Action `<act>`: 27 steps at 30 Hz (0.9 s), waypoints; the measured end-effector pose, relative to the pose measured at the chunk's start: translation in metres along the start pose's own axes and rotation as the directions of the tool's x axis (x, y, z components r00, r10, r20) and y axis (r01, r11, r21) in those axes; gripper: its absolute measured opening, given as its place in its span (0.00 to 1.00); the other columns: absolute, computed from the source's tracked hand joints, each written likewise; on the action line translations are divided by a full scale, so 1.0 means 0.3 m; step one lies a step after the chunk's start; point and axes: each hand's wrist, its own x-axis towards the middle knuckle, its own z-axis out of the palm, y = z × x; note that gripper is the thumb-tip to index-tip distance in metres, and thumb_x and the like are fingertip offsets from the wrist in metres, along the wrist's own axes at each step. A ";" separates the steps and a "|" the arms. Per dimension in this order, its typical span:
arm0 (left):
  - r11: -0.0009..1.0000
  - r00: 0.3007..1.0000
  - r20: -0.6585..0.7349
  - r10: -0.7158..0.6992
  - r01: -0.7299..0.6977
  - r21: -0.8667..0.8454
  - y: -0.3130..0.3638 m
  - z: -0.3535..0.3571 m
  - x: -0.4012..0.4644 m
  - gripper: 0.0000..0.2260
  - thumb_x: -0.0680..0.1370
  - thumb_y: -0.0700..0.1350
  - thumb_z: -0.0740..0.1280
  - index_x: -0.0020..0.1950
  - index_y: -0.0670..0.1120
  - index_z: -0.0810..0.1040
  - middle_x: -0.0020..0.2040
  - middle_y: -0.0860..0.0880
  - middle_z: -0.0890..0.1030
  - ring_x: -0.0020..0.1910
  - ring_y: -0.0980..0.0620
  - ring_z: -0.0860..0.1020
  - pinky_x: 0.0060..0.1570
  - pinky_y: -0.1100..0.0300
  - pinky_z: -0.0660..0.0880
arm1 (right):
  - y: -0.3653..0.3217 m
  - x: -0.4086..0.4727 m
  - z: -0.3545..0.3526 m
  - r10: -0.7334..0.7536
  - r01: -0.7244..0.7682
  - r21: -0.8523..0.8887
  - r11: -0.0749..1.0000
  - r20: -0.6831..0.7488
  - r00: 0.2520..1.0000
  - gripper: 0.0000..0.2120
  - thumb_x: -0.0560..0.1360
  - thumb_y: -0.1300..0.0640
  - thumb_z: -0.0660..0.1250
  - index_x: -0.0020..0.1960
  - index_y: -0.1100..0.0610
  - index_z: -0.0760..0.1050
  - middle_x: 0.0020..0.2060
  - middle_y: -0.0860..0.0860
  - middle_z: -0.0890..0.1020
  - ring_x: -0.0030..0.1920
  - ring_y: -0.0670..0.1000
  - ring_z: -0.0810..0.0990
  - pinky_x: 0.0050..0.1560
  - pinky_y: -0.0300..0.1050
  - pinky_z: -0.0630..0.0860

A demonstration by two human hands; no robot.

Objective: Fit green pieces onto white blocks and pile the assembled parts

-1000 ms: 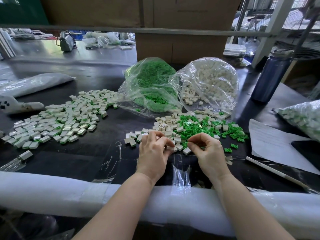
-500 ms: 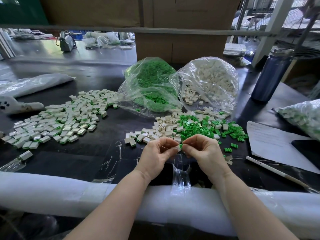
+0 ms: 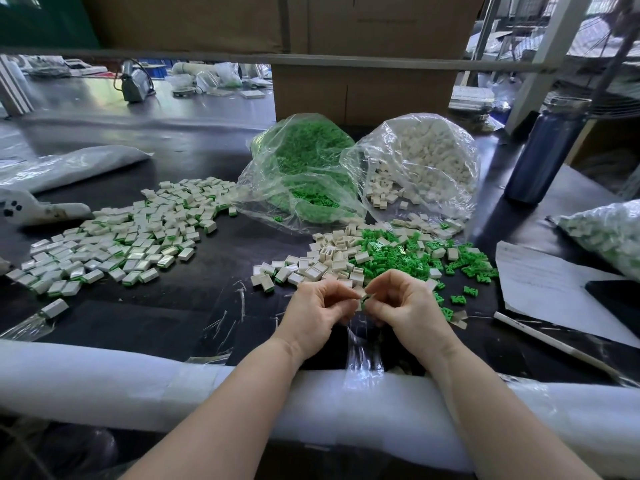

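Two bare forearms are stretched forward over a white padded edge (image 3: 104,382) and brought together above the dark counter (image 3: 214,258). The left hand (image 3: 317,315) is held with its back up and its fingers curled inward, the thumb and forefinger pinched toward the middle. The right hand (image 3: 403,308) mirrors it, knuckles raised and fingers bent, its fingertips met with those of the left. Between the two sets of fingertips a small white block (image 3: 359,293) and a green piece (image 3: 363,302) are gripped together; how far the one is seated on the other cannot be told. Just beyond the hands a loose heap of white blocks (image 3: 329,258) is spread, touching a scatter of green pieces (image 3: 415,254) to its right. Well to the left a wide pile of assembled parts (image 3: 114,244) is laid out, white with green showing at the edges. Behind the heaps two clear bags are slumped side by side, one filled with green pieces (image 3: 304,168), the other with white blocks (image 3: 426,164). A dark bottle (image 3: 543,154) is stood at the right, with a sheet of paper (image 3: 547,285) near it.
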 end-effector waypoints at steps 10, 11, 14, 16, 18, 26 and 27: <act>0.995 0.998 0.070 -0.003 -0.004 0.099 0.004 0.001 -0.004 0.08 0.72 0.32 0.69 0.40 0.45 0.79 0.35 0.54 0.78 0.32 0.64 0.76 0.40 0.71 0.72 | -0.008 -0.006 -0.005 0.025 -0.023 -0.042 0.999 0.049 0.998 0.12 0.67 0.72 0.71 0.36 0.58 0.74 0.30 0.50 0.78 0.31 0.44 0.76 0.33 0.38 0.74; 0.993 0.997 0.074 0.001 -0.010 0.115 0.005 0.001 -0.005 0.07 0.72 0.32 0.69 0.40 0.44 0.79 0.35 0.53 0.78 0.33 0.64 0.76 0.42 0.70 0.73 | -0.009 -0.006 -0.005 0.026 -0.024 -0.047 0.999 0.051 0.998 0.12 0.67 0.72 0.71 0.35 0.58 0.74 0.30 0.50 0.78 0.30 0.44 0.76 0.33 0.38 0.74; 0.986 0.996 0.088 0.016 -0.031 0.162 0.004 0.003 -0.009 0.04 0.72 0.33 0.69 0.42 0.41 0.80 0.35 0.54 0.78 0.35 0.63 0.75 0.45 0.70 0.73 | -0.009 -0.007 -0.006 0.031 -0.026 -0.063 0.998 0.071 0.997 0.13 0.67 0.73 0.71 0.34 0.57 0.74 0.29 0.48 0.78 0.29 0.43 0.75 0.32 0.36 0.73; 0.978 0.996 0.089 0.031 -0.048 0.204 0.003 0.007 -0.011 0.04 0.72 0.34 0.70 0.42 0.42 0.81 0.35 0.55 0.78 0.36 0.62 0.75 0.46 0.70 0.73 | -0.009 -0.008 -0.005 0.032 -0.025 -0.080 0.997 0.084 0.996 0.13 0.66 0.73 0.71 0.34 0.57 0.74 0.28 0.47 0.78 0.29 0.41 0.75 0.32 0.34 0.72; 0.977 0.997 0.066 0.040 -0.053 0.207 0.001 0.007 -0.009 0.05 0.72 0.34 0.70 0.42 0.43 0.81 0.36 0.53 0.79 0.38 0.59 0.76 0.47 0.67 0.74 | -0.009 -0.005 -0.003 0.027 -0.022 -0.070 0.997 0.073 0.997 0.13 0.66 0.73 0.71 0.34 0.57 0.74 0.27 0.46 0.78 0.29 0.41 0.76 0.32 0.33 0.72; 0.992 0.998 0.043 0.035 -0.039 0.118 0.000 0.005 -0.004 0.11 0.70 0.34 0.72 0.47 0.48 0.79 0.46 0.44 0.83 0.47 0.48 0.81 0.53 0.59 0.77 | 0.003 0.005 -0.006 0.059 -0.056 0.128 0.990 -0.017 0.998 0.06 0.70 0.70 0.70 0.39 0.60 0.77 0.28 0.50 0.81 0.29 0.46 0.78 0.31 0.36 0.76; 0.990 0.999 0.032 0.038 -0.042 0.134 -0.002 0.005 -0.003 0.10 0.71 0.35 0.72 0.48 0.47 0.79 0.46 0.44 0.83 0.47 0.47 0.81 0.53 0.58 0.77 | 0.003 0.005 -0.005 0.061 -0.057 0.145 0.988 -0.022 0.998 0.07 0.71 0.69 0.69 0.38 0.59 0.78 0.28 0.50 0.81 0.28 0.45 0.79 0.30 0.36 0.76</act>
